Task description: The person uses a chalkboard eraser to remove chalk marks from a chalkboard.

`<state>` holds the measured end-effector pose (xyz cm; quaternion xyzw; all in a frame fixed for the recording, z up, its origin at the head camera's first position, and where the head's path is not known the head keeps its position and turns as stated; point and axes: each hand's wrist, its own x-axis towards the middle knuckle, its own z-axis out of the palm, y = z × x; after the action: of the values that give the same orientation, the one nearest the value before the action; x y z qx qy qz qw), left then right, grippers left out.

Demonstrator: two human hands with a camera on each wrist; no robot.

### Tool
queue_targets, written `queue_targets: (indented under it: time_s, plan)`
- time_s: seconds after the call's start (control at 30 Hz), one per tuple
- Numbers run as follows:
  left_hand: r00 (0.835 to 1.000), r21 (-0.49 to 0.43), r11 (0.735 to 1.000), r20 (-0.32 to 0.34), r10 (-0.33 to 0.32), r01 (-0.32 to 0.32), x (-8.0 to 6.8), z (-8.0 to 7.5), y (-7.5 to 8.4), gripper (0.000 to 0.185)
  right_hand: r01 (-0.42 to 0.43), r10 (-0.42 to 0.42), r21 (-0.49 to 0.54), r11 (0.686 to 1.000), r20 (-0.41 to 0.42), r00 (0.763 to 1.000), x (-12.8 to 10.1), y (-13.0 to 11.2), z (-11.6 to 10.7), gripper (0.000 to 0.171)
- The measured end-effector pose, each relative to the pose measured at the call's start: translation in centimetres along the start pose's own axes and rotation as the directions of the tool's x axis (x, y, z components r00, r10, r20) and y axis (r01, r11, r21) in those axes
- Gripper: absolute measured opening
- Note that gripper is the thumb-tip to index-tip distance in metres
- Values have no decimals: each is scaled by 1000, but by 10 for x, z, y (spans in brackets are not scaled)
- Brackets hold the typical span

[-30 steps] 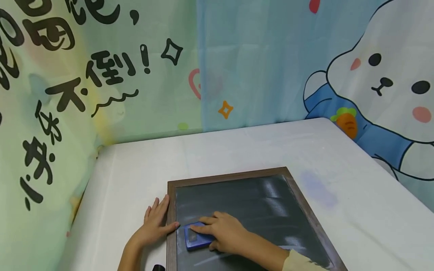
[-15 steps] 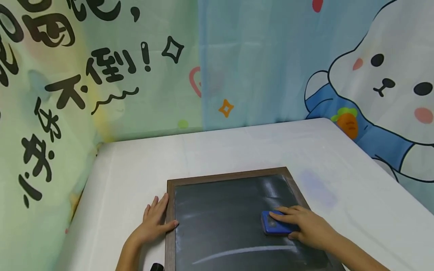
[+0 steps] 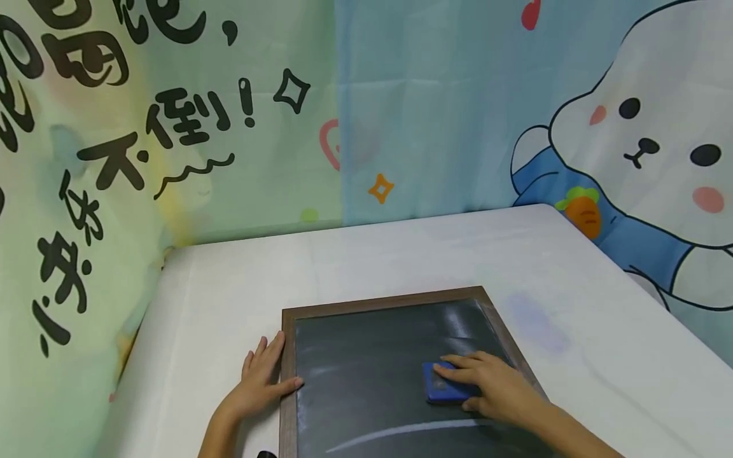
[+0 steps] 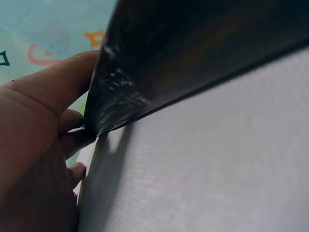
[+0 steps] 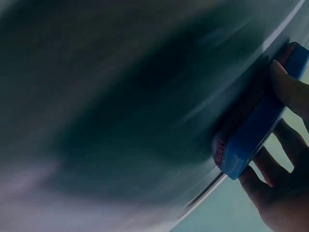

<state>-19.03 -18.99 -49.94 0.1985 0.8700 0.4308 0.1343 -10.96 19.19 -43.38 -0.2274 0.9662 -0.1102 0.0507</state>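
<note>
A dark chalkboard (image 3: 372, 369) in a brown wooden frame lies flat on the white table (image 3: 229, 286). My right hand (image 3: 489, 388) grips a blue eraser (image 3: 438, 388) and presses it on the board's right half; the right wrist view shows the eraser (image 5: 256, 130) edge-on against the board with fingers (image 5: 289, 87) round it. My left hand (image 3: 260, 378) lies flat on the table by the frame's left edge, thumb on the frame; in the left wrist view the thumb (image 4: 53, 87) lies against the frame (image 4: 159, 63). A white chalk line (image 3: 401, 429) runs below the eraser.
Printed cloth walls stand close behind and on both sides of the table: green with black characters on the left (image 3: 86, 159), blue with a cartoon rabbit on the right (image 3: 647, 127). A small black object (image 3: 265, 454) sits at the bottom edge near the left forearm.
The right hand slid the eraser from the board's left side to the right, then a little back to the left. The left hand stayed on the frame.
</note>
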Motion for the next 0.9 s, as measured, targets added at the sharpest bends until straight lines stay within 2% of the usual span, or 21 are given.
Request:
queue_targets:
  time_s: [0.1,0.17,0.3,0.43,0.57,0.7,0.8,0.9]
  plan:
    - [998,-39,998,-23,50,-51,-2,3,1,90,89,-88,-38,995,18,996,27,-35,6,64]
    - [998,-47,997,-33,62,-63,-3,4,2,90,112,-109,-58,992,58,992,45,-61,9,64]
    - [1000,-22,1000,-11,15,-15,-4,6,3,89,159,-144,-103,982,140,980,76,-105,16,65]
    - [1000,0,1000,16,-9,9,-5,6,5,86,199,-171,-156,967,181,969,93,-131,22,66]
    - [1000,5,1000,14,0,0,-7,4,6,83,208,-173,-210,955,173,970,96,-139,24,66]
    - [1000,18,1000,21,4,-4,-6,2,8,83,191,-157,-207,959,172,973,91,-135,20,67]
    - [999,14,1000,35,-12,12,-7,0,10,85,152,-126,-165,974,159,979,81,-119,16,65]
    - [999,3,1000,45,-25,24,-7,-1,13,87,98,-86,-122,988,98,991,57,-86,10,64]
